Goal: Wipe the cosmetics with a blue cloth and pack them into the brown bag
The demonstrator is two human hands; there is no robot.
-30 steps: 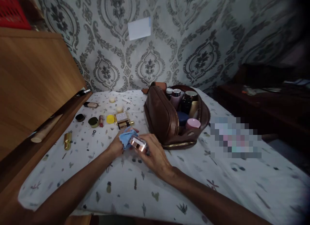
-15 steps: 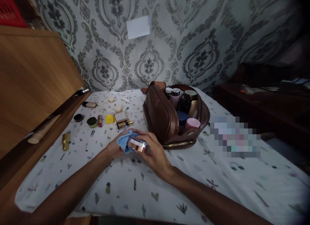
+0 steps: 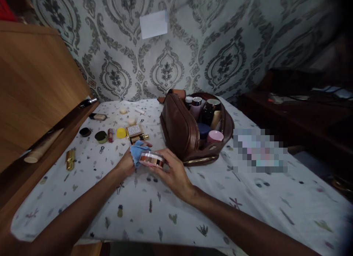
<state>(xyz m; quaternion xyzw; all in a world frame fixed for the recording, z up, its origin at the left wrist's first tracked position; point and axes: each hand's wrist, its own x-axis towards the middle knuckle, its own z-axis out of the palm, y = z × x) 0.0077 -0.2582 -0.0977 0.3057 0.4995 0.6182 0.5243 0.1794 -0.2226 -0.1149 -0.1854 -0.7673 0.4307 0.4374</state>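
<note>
My right hand (image 3: 172, 173) grips a small round compact (image 3: 151, 159) with a clear lid and a rose-gold rim, held a little above the patterned sheet (image 3: 176, 208). Against the compact's left side, my left hand (image 3: 127, 164) presses a bunched blue cloth (image 3: 136, 151). Both hands work just in front of an open brown leather toiletry bag (image 3: 182, 133), which holds several jars and bottles, among them a pink-lidded jar (image 3: 215, 136).
Small cosmetics lie on the sheet at the left: a yellow lid (image 3: 121, 132), a glittery case (image 3: 134, 130), a dark green pot (image 3: 100, 136), a gold tube (image 3: 70, 159). A wooden board (image 3: 35, 87) leans along the left edge. Dark furniture (image 3: 298, 109) stands at the right.
The compact has been turned in my hands from tilted to nearly level, and the cloth has shifted along its left side. The view has drifted slightly.
</note>
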